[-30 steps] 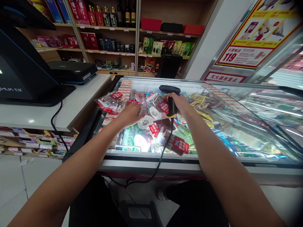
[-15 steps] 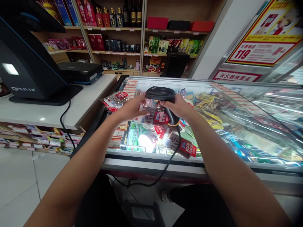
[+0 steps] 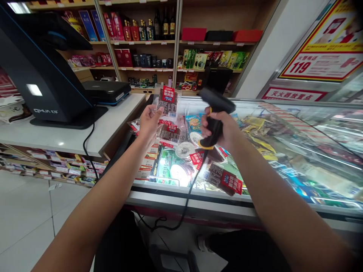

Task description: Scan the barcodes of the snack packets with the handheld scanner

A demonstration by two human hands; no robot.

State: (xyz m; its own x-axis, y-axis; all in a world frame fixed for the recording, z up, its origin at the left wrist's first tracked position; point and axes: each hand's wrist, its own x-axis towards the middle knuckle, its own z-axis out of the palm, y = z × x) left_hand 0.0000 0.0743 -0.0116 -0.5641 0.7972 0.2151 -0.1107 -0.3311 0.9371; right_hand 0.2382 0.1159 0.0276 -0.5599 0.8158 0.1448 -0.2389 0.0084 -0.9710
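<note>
My left hand [image 3: 150,121] pinches a clear snack packet [image 3: 168,101] with a red label, brown contents and a barcode near its lower corner. It is held upright above the freezer's glass top. In my right hand [image 3: 224,126] is a black handheld barcode scanner [image 3: 214,132], its head raised and slightly blurred. A second packet of the same kind [image 3: 169,133] shows just below the held one. More such packets [image 3: 224,179] lie on the glass by the near edge, and another [image 3: 134,125] is partly hidden behind my left hand.
Under the glass of the chest freezer [image 3: 187,193] are colourful frozen packs. The scanner cable [image 3: 185,211] loops over the freezer's front edge. To the left, a counter [image 3: 119,113] carries a checkout terminal [image 3: 53,90] and a flat black device [image 3: 106,90]. Stocked shelves stand behind.
My left hand has lifted a snack packet upright, away from the right hand. The scanner has moved right, now gripped by its handle with the head raised. The view has shifted slightly.
</note>
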